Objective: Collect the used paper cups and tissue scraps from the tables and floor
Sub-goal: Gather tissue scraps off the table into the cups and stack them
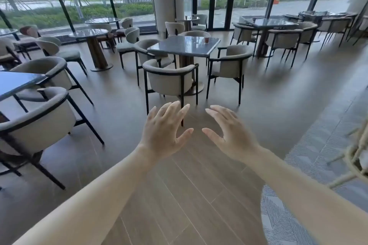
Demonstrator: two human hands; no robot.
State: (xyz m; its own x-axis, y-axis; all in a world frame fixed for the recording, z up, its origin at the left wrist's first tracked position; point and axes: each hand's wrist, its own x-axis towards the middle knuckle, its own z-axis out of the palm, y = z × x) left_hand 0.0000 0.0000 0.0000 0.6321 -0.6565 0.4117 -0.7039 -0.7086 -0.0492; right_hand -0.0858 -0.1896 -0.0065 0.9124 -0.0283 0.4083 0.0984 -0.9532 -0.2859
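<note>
Both arms were stretched out over the wood floor (179, 195), left hand (165, 131) and right hand (233, 135) spread wide, holding nothing. One brown paper cup (207, 40) sat on the square table (179, 47) well ahead, chairs around it.

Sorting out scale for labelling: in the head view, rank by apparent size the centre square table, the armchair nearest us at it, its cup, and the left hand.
Square table and armchair: largest, too alike to rank.
Left hand: nearly as large, but only through nearness to the camera.
Reddish-brown cup: smallest by far.
</note>
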